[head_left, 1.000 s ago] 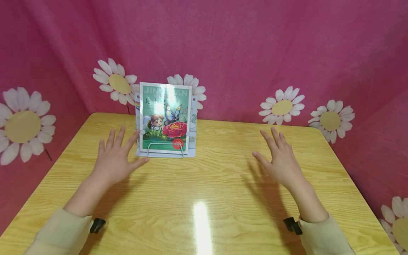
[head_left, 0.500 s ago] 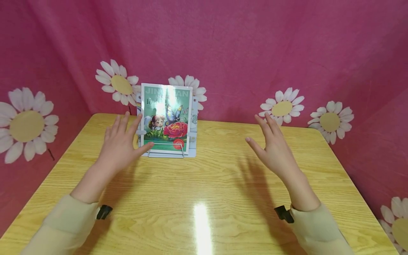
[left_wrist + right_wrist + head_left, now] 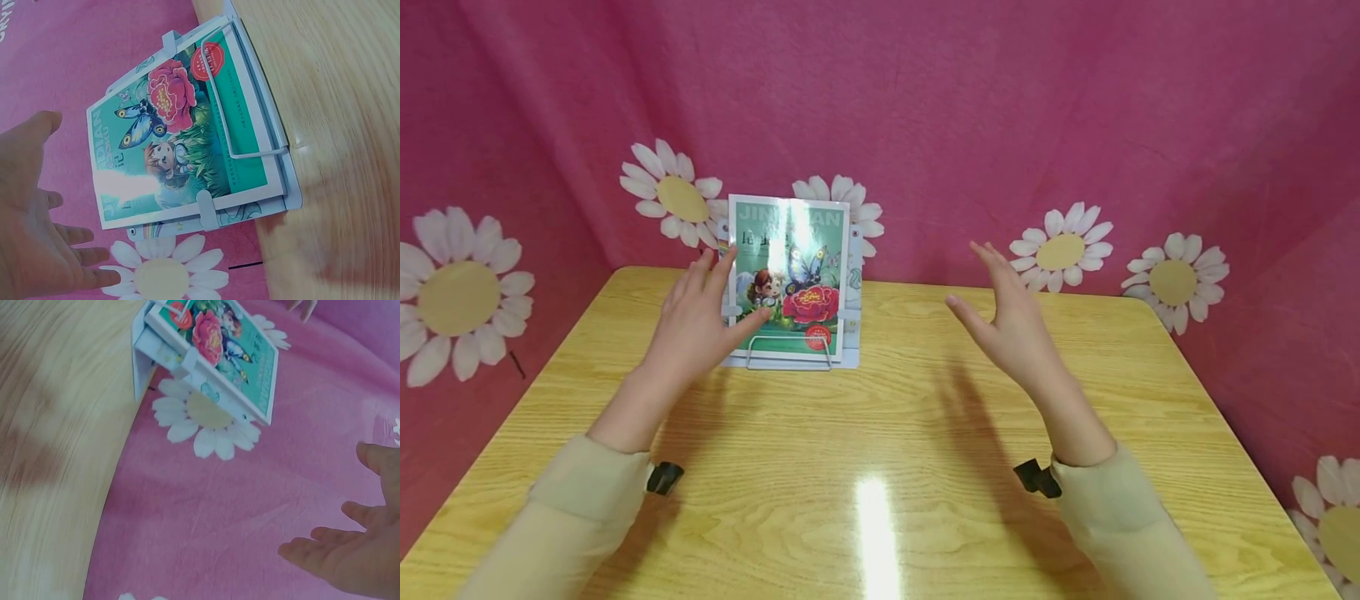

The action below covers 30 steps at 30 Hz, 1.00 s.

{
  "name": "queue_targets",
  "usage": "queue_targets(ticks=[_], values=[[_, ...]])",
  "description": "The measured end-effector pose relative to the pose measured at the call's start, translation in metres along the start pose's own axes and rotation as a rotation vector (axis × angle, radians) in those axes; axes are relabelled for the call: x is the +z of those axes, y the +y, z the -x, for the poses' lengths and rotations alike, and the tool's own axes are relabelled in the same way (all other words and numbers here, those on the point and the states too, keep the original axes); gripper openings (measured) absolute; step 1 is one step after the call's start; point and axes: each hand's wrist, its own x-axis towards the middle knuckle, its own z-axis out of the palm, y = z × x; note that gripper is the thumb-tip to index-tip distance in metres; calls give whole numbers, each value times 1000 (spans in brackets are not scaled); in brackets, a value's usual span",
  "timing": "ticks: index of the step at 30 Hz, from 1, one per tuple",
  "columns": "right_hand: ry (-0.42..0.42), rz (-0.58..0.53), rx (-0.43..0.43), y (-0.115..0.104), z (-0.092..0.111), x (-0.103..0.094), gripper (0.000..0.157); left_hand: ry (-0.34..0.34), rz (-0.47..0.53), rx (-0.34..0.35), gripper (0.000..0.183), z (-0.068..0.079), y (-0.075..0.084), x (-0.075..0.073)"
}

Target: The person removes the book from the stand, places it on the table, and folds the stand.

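Note:
A green picture book [image 3: 790,279] with a butterfly and a red flower on its cover leans on a pale bookstand [image 3: 853,333] at the back left of the table. A wire bracket [image 3: 219,106] crosses the book's lower front, and small side clips [image 3: 206,209] hold its edges. My left hand [image 3: 692,321] is nearest, fingers spread and overlapping the book's left edge in the head view; the left wrist view shows a gap between hand and cover. Well to the right of the book, my right hand [image 3: 1015,325] hovers over the table, fingers extended, holding nothing.
The wooden table [image 3: 880,433] reaches back to a pink cloth [image 3: 925,125] printed with large daisies, which also hangs along both sides. A bright light reflection lies on the table's front middle. Black straps [image 3: 1037,479] sit at both cuffs.
Both hands have moved forward and inward, the left one up to the book's left edge and the right one toward the middle. The book and stand have stayed in place.

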Motion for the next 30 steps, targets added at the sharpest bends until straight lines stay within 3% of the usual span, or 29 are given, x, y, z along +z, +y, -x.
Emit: queue_targets(ticks=[13,20,30], values=[[39,-184,25,-16,-23,25,71,58,144,-45,89,-12,-1,12],[-11,-429,52,-18,-35,46,68,96,218,-68,89,-18,-5,21],[-72,-494,127,-20,-49,80,71,117,346,-143,92,-25,-11,34]])
